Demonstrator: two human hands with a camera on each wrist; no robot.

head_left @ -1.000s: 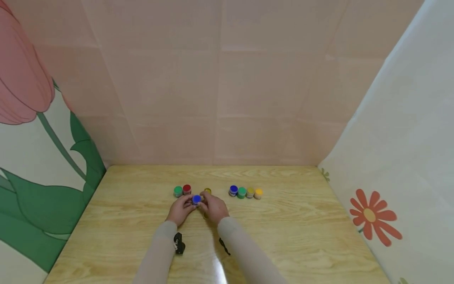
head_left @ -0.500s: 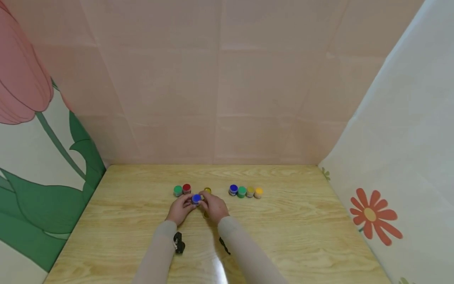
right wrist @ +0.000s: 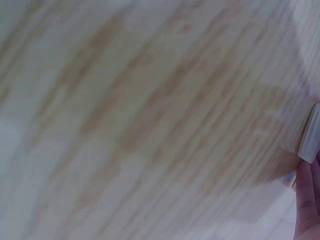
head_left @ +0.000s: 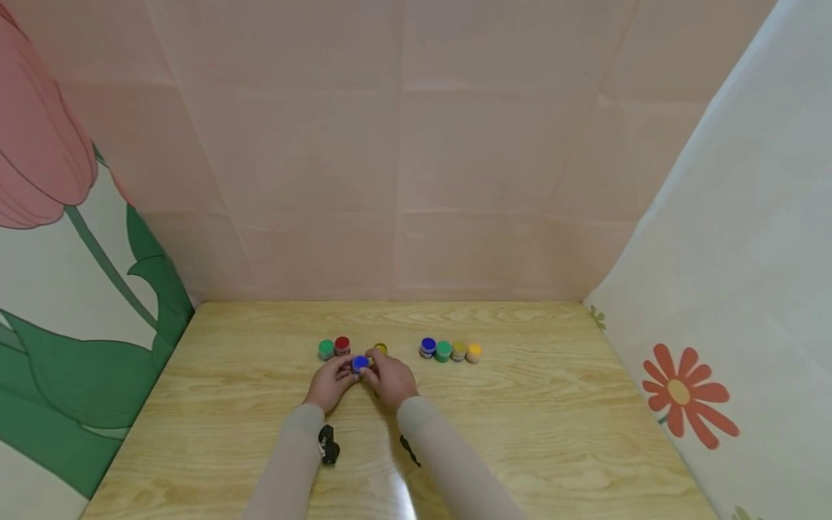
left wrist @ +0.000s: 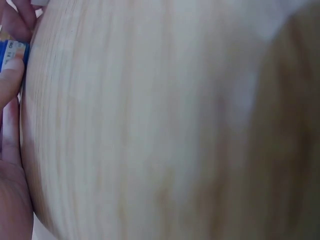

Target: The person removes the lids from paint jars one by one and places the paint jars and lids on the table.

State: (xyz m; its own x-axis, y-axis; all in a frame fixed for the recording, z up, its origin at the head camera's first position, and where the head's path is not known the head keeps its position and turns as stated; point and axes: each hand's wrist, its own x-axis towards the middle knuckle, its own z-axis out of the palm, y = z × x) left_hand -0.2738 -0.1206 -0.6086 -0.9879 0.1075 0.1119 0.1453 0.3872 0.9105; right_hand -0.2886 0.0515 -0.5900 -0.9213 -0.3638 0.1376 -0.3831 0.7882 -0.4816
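Observation:
In the head view, a small paint jar with a blue lid (head_left: pixel 360 364) is between the two hands. My left hand (head_left: pixel 327 384) pinches it from the left; its thumb (left wrist: pixel 11 80) lies on the labelled side in the left wrist view. My right hand (head_left: pixel 393 381) has thumb and forefinger at the right side of the blue lid. A pale, flat-edged piece (right wrist: pixel 311 135) shows beside the right fingers in the right wrist view; I cannot tell whether they hold it. Just behind the right hand stands a yellow jar (head_left: pixel 380 349), partly hidden.
A green jar (head_left: pixel 326 349) and a red jar (head_left: pixel 342 346) stand behind the left hand. To the right is a row of a blue jar (head_left: pixel 427 348), green jar (head_left: pixel 443 352), dark yellow jar (head_left: pixel 458 352) and orange jar (head_left: pixel 474 353) on the wooden table (head_left: pixel 552 426).
Both hands stay in nearly the same place around the blue-lidded jar, with only slight movement of the right hand. The other jars have not moved.

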